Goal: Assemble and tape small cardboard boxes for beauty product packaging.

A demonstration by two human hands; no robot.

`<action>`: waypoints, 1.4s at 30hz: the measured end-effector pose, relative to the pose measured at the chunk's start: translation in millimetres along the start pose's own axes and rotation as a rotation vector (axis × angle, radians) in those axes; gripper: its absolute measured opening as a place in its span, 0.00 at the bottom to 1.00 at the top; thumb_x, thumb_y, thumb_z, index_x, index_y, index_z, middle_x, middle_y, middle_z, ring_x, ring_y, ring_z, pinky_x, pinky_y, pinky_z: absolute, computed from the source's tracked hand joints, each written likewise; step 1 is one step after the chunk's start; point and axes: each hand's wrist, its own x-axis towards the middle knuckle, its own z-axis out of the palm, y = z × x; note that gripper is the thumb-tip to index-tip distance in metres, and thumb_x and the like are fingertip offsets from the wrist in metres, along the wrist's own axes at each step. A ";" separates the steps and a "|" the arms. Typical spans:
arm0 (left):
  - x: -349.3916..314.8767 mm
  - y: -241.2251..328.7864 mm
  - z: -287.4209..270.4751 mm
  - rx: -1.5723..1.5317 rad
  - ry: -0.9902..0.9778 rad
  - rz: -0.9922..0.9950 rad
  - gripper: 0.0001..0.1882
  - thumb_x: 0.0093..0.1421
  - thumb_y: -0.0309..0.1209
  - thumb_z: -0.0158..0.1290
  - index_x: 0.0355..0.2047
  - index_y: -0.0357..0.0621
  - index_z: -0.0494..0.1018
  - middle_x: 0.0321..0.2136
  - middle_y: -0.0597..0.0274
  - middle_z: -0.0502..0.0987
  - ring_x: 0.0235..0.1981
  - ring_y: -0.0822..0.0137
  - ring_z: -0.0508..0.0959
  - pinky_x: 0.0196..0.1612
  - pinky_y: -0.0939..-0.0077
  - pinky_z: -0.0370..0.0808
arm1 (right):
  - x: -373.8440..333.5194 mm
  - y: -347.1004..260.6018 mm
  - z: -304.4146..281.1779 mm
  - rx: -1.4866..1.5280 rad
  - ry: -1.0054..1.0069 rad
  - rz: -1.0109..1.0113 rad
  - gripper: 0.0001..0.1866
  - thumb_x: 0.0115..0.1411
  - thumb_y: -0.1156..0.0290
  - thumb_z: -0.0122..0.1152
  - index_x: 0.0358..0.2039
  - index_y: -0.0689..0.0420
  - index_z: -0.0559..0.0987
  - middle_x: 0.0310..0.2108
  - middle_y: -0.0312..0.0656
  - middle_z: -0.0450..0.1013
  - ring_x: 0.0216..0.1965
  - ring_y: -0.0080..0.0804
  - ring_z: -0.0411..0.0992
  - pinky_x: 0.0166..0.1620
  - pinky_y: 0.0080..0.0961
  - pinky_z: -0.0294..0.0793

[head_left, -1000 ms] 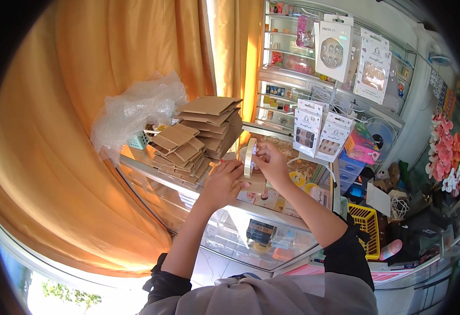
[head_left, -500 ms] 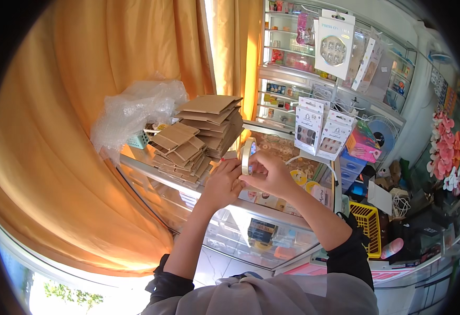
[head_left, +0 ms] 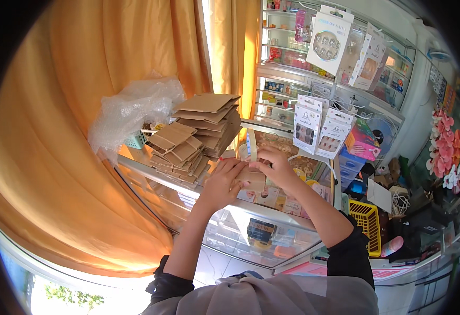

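Note:
My left hand (head_left: 222, 184) is closed around a small brown cardboard box (head_left: 256, 180), held just above the glass counter. My right hand (head_left: 277, 169) comes in from the right, its fingers bent at the box's upper edge and touching a roll of tape (head_left: 251, 145). The roll stands on edge at the far side of the box, and part of the right-hand grip is hidden behind the fingers. Just left of my hands, flattened cardboard boxes lie in a low pile (head_left: 173, 144) and a taller stack (head_left: 214, 123).
Bubble wrap (head_left: 135, 105) and a green basket (head_left: 135, 139) sit behind the boxes, beside an orange curtain (head_left: 83, 173). White nail packages (head_left: 307, 123) hang on a rack at the right. Farther right are a yellow basket (head_left: 365, 223) and a fan (head_left: 382, 131).
The cardboard box has turned so that its broad brown side shows between my hands. The tape roll has shifted slightly away from me, and my right hand has moved a little right.

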 end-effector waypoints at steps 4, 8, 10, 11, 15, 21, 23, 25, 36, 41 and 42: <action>-2.5 -3.9 0.0 0.018 0.010 0.000 0.27 0.59 0.38 0.56 0.55 0.37 0.70 0.54 0.48 0.71 0.57 0.47 0.69 0.59 0.58 0.66 | 1.8 -6.6 6.9 0.032 0.012 0.113 0.06 0.57 0.74 0.66 0.34 0.62 0.81 0.34 0.39 0.73 0.30 0.25 0.72 0.34 0.20 0.73; -2.9 -4.9 -0.2 0.010 0.018 0.018 0.26 0.59 0.38 0.56 0.55 0.38 0.70 0.53 0.48 0.71 0.56 0.47 0.69 0.59 0.58 0.66 | 2.2 -3.8 9.7 -0.044 0.095 0.112 0.08 0.56 0.74 0.68 0.33 0.63 0.79 0.29 0.38 0.71 0.26 0.21 0.69 0.30 0.19 0.69; -2.9 -5.2 0.1 -0.014 0.009 -0.005 0.26 0.58 0.37 0.56 0.55 0.38 0.70 0.53 0.48 0.70 0.56 0.47 0.68 0.59 0.58 0.66 | 2.7 -1.7 9.8 -0.086 0.131 0.120 0.08 0.56 0.73 0.68 0.32 0.63 0.78 0.28 0.37 0.70 0.25 0.19 0.67 0.29 0.19 0.68; -2.4 -4.1 -0.1 -0.014 0.010 -0.002 0.26 0.58 0.37 0.56 0.55 0.38 0.70 0.53 0.48 0.70 0.56 0.47 0.68 0.59 0.58 0.66 | 2.3 0.1 9.8 -0.055 0.136 0.115 0.08 0.55 0.73 0.69 0.32 0.62 0.79 0.27 0.37 0.70 0.24 0.19 0.66 0.28 0.20 0.66; -2.6 -1.4 -0.5 -0.018 0.016 0.014 0.26 0.58 0.36 0.56 0.56 0.40 0.70 0.53 0.48 0.70 0.56 0.47 0.69 0.58 0.58 0.67 | 1.4 8.0 10.4 0.027 0.131 0.140 0.08 0.54 0.74 0.70 0.33 0.60 0.80 0.23 0.36 0.70 0.20 0.18 0.62 0.25 0.21 0.63; -3.6 -3.7 -0.8 -0.014 0.012 0.007 0.26 0.58 0.35 0.56 0.57 0.42 0.70 0.54 0.48 0.70 0.56 0.47 0.69 0.58 0.59 0.67 | 4.4 -6.4 8.2 -0.083 0.112 0.271 0.12 0.51 0.68 0.73 0.32 0.61 0.81 0.28 0.43 0.73 0.20 0.28 0.69 0.27 0.26 0.69; -3.1 -4.3 0.0 -0.008 0.010 0.012 0.26 0.58 0.35 0.56 0.57 0.42 0.70 0.54 0.48 0.70 0.56 0.47 0.69 0.59 0.59 0.67 | 4.8 -10.7 6.2 -0.090 0.115 0.276 0.12 0.51 0.68 0.72 0.32 0.61 0.81 0.28 0.43 0.73 0.21 0.29 0.70 0.27 0.27 0.69; -3.6 -6.2 2.7 -0.003 0.028 0.031 0.27 0.58 0.34 0.56 0.57 0.42 0.69 0.54 0.48 0.70 0.56 0.47 0.69 0.59 0.59 0.67 | 4.8 -11.0 5.5 -0.097 0.118 0.280 0.12 0.51 0.68 0.72 0.31 0.61 0.81 0.28 0.44 0.73 0.21 0.29 0.70 0.27 0.27 0.69; -3.7 -7.0 2.0 -0.120 0.043 0.032 0.20 0.56 0.33 0.57 0.50 0.46 0.74 0.49 0.51 0.71 0.54 0.50 0.69 0.58 0.60 0.67 | 4.5 -8.3 6.1 -0.092 0.104 0.288 0.10 0.52 0.68 0.71 0.30 0.61 0.82 0.26 0.44 0.75 0.23 0.29 0.71 0.28 0.27 0.70; -4.3 -3.0 -0.5 -0.059 0.010 0.007 0.18 0.57 0.32 0.56 0.48 0.45 0.75 0.51 0.50 0.70 0.54 0.50 0.70 0.57 0.60 0.68 | 4.7 -12.8 6.0 -0.097 0.102 0.300 0.10 0.52 0.68 0.71 0.32 0.60 0.83 0.26 0.44 0.75 0.23 0.29 0.71 0.29 0.27 0.70; -5.4 -2.8 -0.4 -0.047 0.031 0.019 0.17 0.57 0.32 0.56 0.48 0.45 0.75 0.51 0.50 0.70 0.54 0.50 0.70 0.56 0.60 0.68 | 5.0 -14.2 6.3 -0.101 0.103 0.311 0.10 0.52 0.68 0.71 0.32 0.60 0.83 0.27 0.44 0.75 0.23 0.29 0.71 0.29 0.27 0.70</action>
